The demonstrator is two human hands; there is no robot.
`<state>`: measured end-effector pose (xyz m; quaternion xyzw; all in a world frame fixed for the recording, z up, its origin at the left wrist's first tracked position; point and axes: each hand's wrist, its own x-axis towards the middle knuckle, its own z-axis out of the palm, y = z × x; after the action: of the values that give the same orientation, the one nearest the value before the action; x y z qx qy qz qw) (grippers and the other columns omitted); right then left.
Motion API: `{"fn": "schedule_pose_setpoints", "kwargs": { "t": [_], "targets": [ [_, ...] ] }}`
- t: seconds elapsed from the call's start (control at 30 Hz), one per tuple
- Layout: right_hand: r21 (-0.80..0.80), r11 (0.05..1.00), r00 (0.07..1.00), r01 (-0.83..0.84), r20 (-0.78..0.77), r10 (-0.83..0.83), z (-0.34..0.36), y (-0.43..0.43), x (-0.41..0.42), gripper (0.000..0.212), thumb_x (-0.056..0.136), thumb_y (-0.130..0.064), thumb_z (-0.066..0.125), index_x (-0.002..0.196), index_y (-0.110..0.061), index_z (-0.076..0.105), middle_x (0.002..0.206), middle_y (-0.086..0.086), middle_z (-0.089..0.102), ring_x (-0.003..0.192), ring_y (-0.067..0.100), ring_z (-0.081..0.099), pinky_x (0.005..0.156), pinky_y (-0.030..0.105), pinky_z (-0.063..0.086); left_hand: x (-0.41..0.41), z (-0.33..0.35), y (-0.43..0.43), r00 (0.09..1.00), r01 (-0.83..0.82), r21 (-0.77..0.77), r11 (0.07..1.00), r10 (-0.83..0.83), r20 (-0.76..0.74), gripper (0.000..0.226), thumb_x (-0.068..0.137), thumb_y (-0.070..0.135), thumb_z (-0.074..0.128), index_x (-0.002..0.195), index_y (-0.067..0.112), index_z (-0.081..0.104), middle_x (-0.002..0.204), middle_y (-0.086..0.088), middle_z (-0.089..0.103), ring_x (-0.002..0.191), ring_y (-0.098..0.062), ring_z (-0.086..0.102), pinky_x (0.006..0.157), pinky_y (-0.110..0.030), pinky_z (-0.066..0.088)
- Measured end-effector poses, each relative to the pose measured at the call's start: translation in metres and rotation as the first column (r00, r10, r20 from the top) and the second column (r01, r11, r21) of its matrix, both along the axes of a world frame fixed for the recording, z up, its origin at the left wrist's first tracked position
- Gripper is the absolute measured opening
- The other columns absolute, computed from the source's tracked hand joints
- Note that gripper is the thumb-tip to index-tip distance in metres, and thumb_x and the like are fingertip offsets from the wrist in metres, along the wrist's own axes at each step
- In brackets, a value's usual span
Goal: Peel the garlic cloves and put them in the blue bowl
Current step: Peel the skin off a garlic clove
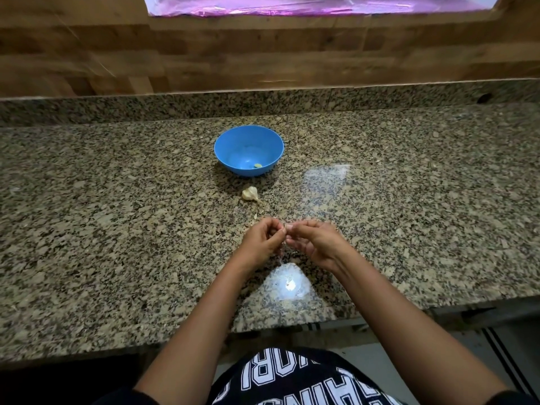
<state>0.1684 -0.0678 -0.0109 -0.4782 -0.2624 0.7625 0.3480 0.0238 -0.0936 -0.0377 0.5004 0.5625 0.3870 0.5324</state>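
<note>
Both hands are held together low over the granite counter (117,200), near its front edge. The left hand (261,239) and right hand (314,241) have their fingers curled inward, fingertips meeting. By my judgement they pinch a garlic clove between them, but the fingers cover it almost wholly and I cannot confirm its state of peeling.

The rest of the garlic head (250,193) lies on the counter just before the blue bowl (233,165). One peeled clove (257,165) rests at the bowl's bottom.

Handling assessment: a clove is light, firm and small. Its skin is papery, brittle and inclined to cling, and once bared the flesh likely turns slick. Best hold appears to be one hand steadying the body while the other's nail lifts skin at the root end.

A pale scrap (255,216) beyond the left hand may be shed skin; it is too small to tell. Glare on the stone below the hands obscures anything lying there.
</note>
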Motion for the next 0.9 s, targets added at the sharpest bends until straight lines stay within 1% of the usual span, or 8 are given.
{"fn": "schedule_pose_setpoints", "kwargs": {
  "t": [0.17, 0.3, 0.37, 0.43, 0.5, 0.6, 0.73, 0.9],
  "targets": [
    [-0.002, 1.000, 1.000, 0.028, -0.001, -0.028, -0.005, 0.002, -0.001, 0.006, 0.083, 0.006, 0.060, 0.089, 0.003, 0.058, 0.081, 0.013, 0.064, 0.065, 0.017, 0.063, 0.058, 0.021, 0.055, 0.002, -0.001, 0.001, 0.998, 0.001, -0.015, 1.000, -0.002, -0.070, 0.010, 0.095, 0.018, 0.052, 0.087, 0.013, 0.051, 0.074, -0.002, 0.053, 0.063, -0.015, 0.048, 0.058, -0.028, 0.043],
    [-0.009, 1.000, 0.999, 0.021, -0.038, -0.021, -0.005, 0.003, 0.001, 0.014, 0.084, 0.007, 0.057, 0.097, 0.006, 0.063, 0.084, 0.015, 0.064, 0.070, 0.019, 0.062, 0.061, 0.023, 0.056, -0.001, 0.002, 0.001, 0.999, -0.038, -0.011, 0.999, 0.038, -0.027, 0.006, 0.094, 0.014, 0.053, 0.090, 0.010, 0.052, 0.073, -0.001, 0.055, 0.053, -0.005, 0.054, 0.053, -0.021, 0.047],
    [-0.029, 1.000, 0.999, 0.010, -0.047, -0.012, -0.004, 0.004, 0.002, 0.013, 0.087, 0.008, 0.052, 0.095, 0.006, 0.063, 0.085, 0.017, 0.063, 0.072, 0.020, 0.061, 0.062, 0.023, 0.057, -0.003, 0.002, 0.003, 0.996, -0.074, -0.017, 0.997, 0.073, -0.044, 0.001, 0.093, 0.011, 0.054, 0.092, 0.011, 0.054, 0.079, -0.003, 0.059, 0.058, -0.006, 0.059, 0.061, -0.025, 0.052],
    [-0.061, 0.998, 0.999, -0.003, -0.038, 0.001, -0.003, 0.005, 0.004, 0.014, 0.088, 0.009, 0.050, 0.093, 0.008, 0.062, 0.089, 0.019, 0.061, 0.073, 0.021, 0.062, 0.067, 0.025, 0.057, -0.005, 0.001, 0.004, 0.990, -0.103, -0.004, 0.995, 0.102, -0.101, 0.009, 0.092, 0.006, 0.055, 0.095, 0.014, 0.058, 0.086, -0.006, 0.064, 0.068, -0.011, 0.062, 0.069, -0.026, 0.055],
    [-0.094, 0.996, 0.999, 0.001, -0.034, -0.004, -0.004, 0.007, 0.005, 0.016, 0.089, 0.010, 0.047, 0.095, 0.010, 0.062, 0.093, 0.023, 0.061, 0.076, 0.023, 0.063, 0.072, 0.028, 0.057, -0.006, 0.002, 0.005, 0.985, -0.117, 0.021, 0.993, 0.119, -0.122, 0.015, 0.091, 0.003, 0.056, 0.095, 0.016, 0.061, 0.088, -0.006, 0.066, 0.072, -0.012, 0.063, 0.069, -0.023, 0.054],
    [-0.114, 0.993, 0.998, 0.022, -0.048, -0.028, -0.003, 0.010, 0.005, 0.019, 0.089, 0.011, 0.045, 0.102, 0.014, 0.058, 0.103, 0.026, 0.059, 0.083, 0.026, 0.064, 0.075, 0.032, 0.057, -0.004, 0.004, 0.006, 0.983, -0.117, 0.055, 0.992, 0.123, -0.133, 0.012, 0.087, 0.008, 0.063, 0.086, 0.020, 0.065, 0.083, -0.001, 0.068, 0.071, -0.010, 0.064, 0.067, -0.020, 0.054],
    [-0.105, 0.994, 0.999, 0.019, -0.034, -0.022, 0.000, 0.010, 0.003, 0.022, 0.090, 0.010, 0.046, 0.108, 0.017, 0.057, 0.112, 0.028, 0.056, 0.089, 0.026, 0.064, 0.075, 0.031, 0.057, -0.001, 0.002, 0.008, 0.978, -0.124, 0.071, 0.990, 0.134, -0.159, 0.008, 0.084, 0.011, 0.068, 0.087, 0.018, 0.067, 0.084, -0.001, 0.069, 0.074, -0.012, 0.065, 0.073, -0.027, 0.057],
    [-0.062, 0.998, 1.000, -0.024, 0.017, 0.025, 0.003, 0.011, 0.003, 0.016, 0.088, 0.010, 0.050, 0.098, 0.015, 0.061, 0.097, 0.024, 0.064, 0.077, 0.022, 0.065, 0.075, 0.030, 0.056, 0.001, 0.003, 0.010, 0.967, -0.136, 0.090, 0.987, 0.152, -0.203, 0.004, 0.086, 0.013, 0.067, 0.087, 0.017, 0.066, 0.082, -0.001, 0.068, 0.071, -0.013, 0.064, 0.069, -0.027, 0.058]
  ]
}}
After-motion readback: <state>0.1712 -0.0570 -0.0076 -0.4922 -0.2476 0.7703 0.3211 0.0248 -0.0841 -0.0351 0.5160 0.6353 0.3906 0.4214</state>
